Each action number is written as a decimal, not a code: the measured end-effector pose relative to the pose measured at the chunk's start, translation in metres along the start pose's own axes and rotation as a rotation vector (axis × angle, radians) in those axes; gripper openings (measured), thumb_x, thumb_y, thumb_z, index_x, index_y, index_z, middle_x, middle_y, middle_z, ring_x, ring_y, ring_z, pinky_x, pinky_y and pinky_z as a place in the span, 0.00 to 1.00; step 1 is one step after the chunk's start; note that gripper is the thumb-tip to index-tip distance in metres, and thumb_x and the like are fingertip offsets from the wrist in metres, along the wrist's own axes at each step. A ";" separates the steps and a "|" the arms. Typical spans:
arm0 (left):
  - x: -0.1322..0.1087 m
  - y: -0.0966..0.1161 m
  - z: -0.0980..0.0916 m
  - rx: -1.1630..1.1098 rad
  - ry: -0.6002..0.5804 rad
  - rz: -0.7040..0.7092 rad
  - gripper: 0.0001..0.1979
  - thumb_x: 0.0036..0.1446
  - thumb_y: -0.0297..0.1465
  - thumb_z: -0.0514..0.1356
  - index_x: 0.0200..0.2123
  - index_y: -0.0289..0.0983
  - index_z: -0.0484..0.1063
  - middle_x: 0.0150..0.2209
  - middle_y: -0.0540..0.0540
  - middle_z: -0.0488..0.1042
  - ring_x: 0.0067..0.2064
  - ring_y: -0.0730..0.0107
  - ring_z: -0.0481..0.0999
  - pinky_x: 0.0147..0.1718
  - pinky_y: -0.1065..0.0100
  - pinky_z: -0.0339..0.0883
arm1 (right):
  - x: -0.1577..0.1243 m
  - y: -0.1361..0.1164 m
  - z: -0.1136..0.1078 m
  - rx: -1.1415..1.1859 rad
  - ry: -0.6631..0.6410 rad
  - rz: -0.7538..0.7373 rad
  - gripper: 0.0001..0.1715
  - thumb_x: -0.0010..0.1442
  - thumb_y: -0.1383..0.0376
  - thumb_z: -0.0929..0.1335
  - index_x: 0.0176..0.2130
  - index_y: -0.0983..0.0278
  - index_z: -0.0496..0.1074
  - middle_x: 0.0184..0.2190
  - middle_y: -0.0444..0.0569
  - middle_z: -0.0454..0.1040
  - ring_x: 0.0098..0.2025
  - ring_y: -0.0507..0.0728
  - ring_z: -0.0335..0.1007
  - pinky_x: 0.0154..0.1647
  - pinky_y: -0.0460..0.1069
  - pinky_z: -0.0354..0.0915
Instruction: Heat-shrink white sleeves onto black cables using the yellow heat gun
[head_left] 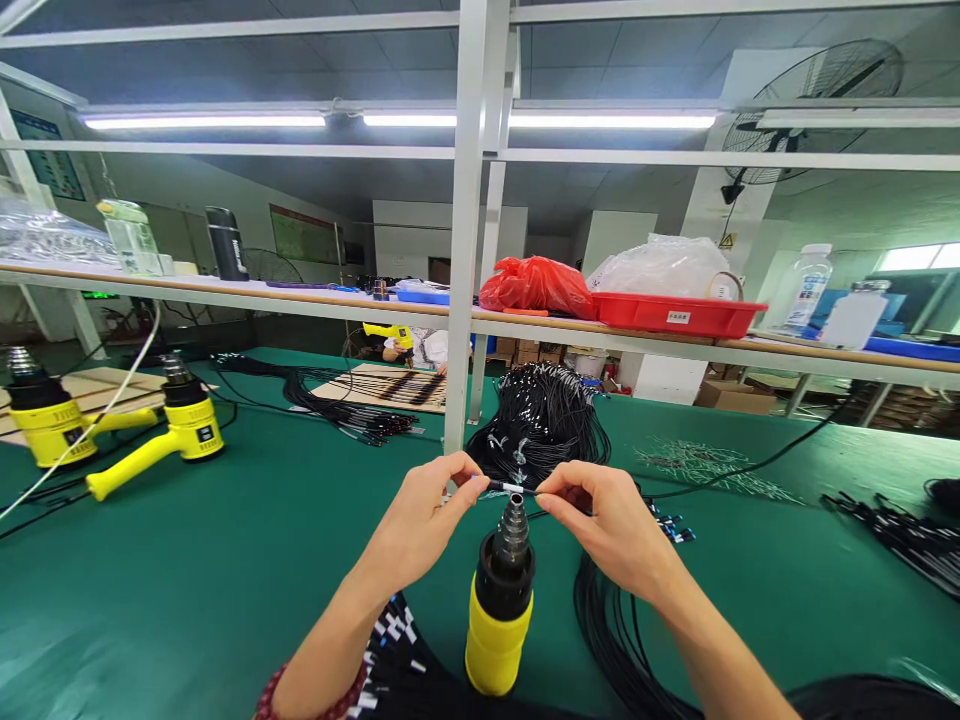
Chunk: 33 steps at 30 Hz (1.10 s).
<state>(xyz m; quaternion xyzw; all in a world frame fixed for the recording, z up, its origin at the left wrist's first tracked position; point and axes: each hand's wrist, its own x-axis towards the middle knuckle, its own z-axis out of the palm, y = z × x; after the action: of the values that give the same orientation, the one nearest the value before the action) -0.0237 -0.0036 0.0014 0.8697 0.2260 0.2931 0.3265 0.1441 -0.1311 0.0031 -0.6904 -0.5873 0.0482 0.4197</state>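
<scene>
Between my two hands a thin black cable (498, 486) with a white sleeve (513, 489) is stretched level. My left hand (431, 510) pinches its left end between thumb and forefinger. At the other end, my right hand (600, 505) pinches it the same way. Just under the white sleeve is the metal nozzle of a yellow and black heat gun (501, 610), standing upright with its nozzle up. Black cables with white tags (397, 635) lie beside my left forearm. A loop of black cable (607, 620) lies below my right hand.
A big heap of black cables (547, 415) sits behind my hands. Two more yellow heat guns (196, 425) stand at left. Thin clear strands (705, 465) and a cable bundle (900, 535) lie at right. A white post (466, 230) and shelf (337, 298) rise ahead; another person's hand (391, 350) shows beyond.
</scene>
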 end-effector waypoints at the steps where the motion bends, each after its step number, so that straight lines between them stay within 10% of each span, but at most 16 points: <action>1: 0.000 0.001 0.000 -0.001 0.011 0.002 0.13 0.63 0.40 0.51 0.32 0.39 0.69 0.30 0.51 0.70 0.32 0.69 0.66 0.27 0.71 0.56 | 0.000 0.000 0.001 0.008 0.012 0.007 0.08 0.59 0.65 0.67 0.29 0.62 0.74 0.25 0.43 0.74 0.27 0.53 0.66 0.28 0.47 0.59; 13: 0.002 -0.005 0.005 0.033 0.055 0.025 0.28 0.66 0.46 0.46 0.18 0.37 0.58 0.18 0.55 0.56 0.22 0.73 0.57 0.25 0.70 0.49 | -0.007 0.000 -0.001 -0.068 -0.100 0.023 0.21 0.67 0.60 0.60 0.27 0.61 0.73 0.20 0.41 0.68 0.22 0.51 0.57 0.24 0.46 0.52; 27: -0.001 0.000 0.003 0.017 0.048 -0.008 0.11 0.63 0.39 0.52 0.36 0.40 0.69 0.37 0.51 0.72 0.40 0.65 0.68 0.36 0.68 0.58 | -0.005 0.002 0.004 0.004 -0.025 0.021 0.13 0.62 0.62 0.65 0.27 0.62 0.67 0.23 0.41 0.68 0.26 0.52 0.59 0.27 0.46 0.54; 33: 0.000 -0.001 0.004 0.012 0.068 0.020 0.23 0.66 0.43 0.47 0.22 0.37 0.65 0.25 0.52 0.68 0.31 0.69 0.66 0.32 0.69 0.55 | -0.007 0.001 0.000 -0.040 -0.082 0.062 0.23 0.67 0.57 0.59 0.25 0.63 0.70 0.19 0.40 0.63 0.22 0.50 0.52 0.24 0.46 0.49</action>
<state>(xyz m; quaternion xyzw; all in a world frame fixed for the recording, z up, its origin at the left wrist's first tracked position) -0.0213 -0.0048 -0.0022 0.8636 0.2298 0.3242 0.3102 0.1429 -0.1372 -0.0006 -0.7139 -0.5832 0.0780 0.3796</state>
